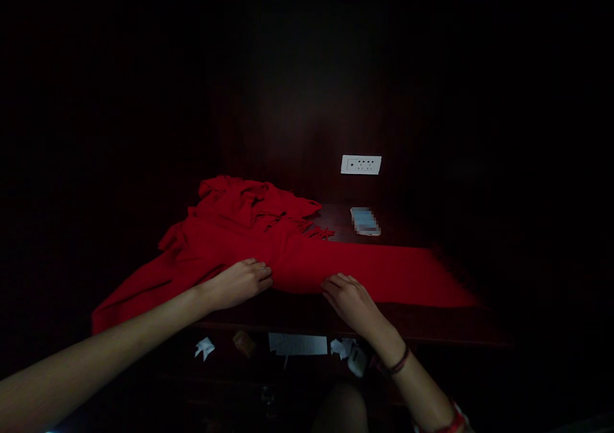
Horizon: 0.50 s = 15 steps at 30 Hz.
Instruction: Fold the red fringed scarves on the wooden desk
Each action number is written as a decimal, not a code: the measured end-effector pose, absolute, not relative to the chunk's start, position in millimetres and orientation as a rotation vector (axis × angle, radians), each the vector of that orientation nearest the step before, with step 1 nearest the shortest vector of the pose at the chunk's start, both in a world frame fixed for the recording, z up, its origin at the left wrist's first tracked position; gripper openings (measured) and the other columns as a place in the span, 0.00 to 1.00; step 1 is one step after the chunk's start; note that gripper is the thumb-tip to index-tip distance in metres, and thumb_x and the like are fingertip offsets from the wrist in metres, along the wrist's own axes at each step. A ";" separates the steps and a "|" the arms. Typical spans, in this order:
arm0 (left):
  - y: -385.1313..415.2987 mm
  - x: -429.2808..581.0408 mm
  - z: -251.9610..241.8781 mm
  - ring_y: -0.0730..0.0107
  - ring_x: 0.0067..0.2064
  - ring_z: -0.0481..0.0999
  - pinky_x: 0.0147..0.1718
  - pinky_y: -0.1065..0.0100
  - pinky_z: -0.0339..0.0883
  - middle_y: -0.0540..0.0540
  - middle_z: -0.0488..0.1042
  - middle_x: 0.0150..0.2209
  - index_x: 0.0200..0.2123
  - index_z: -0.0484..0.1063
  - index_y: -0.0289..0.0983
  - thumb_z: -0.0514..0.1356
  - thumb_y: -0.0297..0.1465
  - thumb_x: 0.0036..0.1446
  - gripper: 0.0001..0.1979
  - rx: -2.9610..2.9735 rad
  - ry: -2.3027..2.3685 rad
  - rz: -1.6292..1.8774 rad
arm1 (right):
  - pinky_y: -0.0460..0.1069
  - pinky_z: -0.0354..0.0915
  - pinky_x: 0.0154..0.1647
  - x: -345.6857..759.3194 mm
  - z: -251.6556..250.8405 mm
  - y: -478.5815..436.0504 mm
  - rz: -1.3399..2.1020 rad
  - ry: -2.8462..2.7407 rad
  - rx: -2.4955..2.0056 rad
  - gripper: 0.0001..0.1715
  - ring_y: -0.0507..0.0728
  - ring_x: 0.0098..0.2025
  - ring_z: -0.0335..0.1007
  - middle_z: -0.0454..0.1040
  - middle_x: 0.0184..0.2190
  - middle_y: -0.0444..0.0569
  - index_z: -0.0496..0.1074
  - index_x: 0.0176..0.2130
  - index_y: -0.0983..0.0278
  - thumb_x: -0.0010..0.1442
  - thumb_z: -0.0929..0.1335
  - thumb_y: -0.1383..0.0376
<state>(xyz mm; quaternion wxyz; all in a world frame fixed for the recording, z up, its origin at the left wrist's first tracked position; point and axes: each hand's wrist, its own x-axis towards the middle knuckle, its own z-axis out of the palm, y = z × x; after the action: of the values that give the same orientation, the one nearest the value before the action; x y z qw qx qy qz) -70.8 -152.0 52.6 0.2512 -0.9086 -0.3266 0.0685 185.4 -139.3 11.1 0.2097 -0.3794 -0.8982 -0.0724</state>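
Note:
A red fringed scarf (384, 270) lies along a dark table. Its right part is smoothed into a long flat band with a fringe at the far right end, while the left part is bunched in loose folds. At the band's front edge, my left hand (244, 283) is closed on the cloth, a ring on one finger. A short way to its right, my right hand (350, 297) pinches the same front edge with its fingers together. The fingertips of both hands are partly hidden against the fabric.
Behind the scarf lies a phone-like flat object (365, 221) with a blurred face. A white wall socket (361, 164) is set above it. Below the table edge show a paper sheet (298, 344), crumpled white tissue (204, 348) and a small white object (357, 361). Darkness hides the sides.

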 end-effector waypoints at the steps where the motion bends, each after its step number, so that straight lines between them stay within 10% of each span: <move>1: -154.6 -69.3 52.3 0.67 0.35 0.67 0.37 0.67 0.59 0.47 0.68 0.31 0.31 0.66 0.38 0.51 0.24 0.52 0.06 -2.491 -0.878 0.184 | 0.48 0.58 0.39 189.7 9.4 -143.0 -0.179 -2.493 -1.064 0.10 0.53 0.37 0.63 0.69 0.33 0.48 0.68 0.36 0.62 0.55 0.60 0.67; 8: -132.7 -30.9 71.0 0.69 0.34 0.68 0.30 0.69 0.62 0.46 0.66 0.36 0.39 0.63 0.38 0.42 0.36 0.58 0.14 -2.581 -1.108 -0.067 | 0.52 0.54 0.49 237.6 14.7 -130.2 -0.006 -2.385 -1.097 0.21 0.54 0.48 0.58 0.65 0.46 0.50 0.62 0.48 0.61 0.56 0.58 0.57; 15: -67.6 39.2 27.2 0.60 0.55 0.49 0.50 0.60 0.47 0.40 0.51 0.55 0.52 0.54 0.36 0.40 0.44 0.56 0.25 -2.697 -1.412 -0.267 | 0.69 0.43 0.48 305.6 6.9 -79.8 0.019 -2.268 -1.906 0.34 0.65 0.56 0.41 0.48 0.57 0.50 0.50 0.55 0.56 0.53 0.52 0.46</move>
<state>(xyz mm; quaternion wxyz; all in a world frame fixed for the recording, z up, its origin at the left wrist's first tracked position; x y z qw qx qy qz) 39.2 -67.6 27.2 0.0427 -0.8817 -0.4617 -0.0873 305.6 -79.8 6.9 0.0895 -0.6407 -0.7625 0.0064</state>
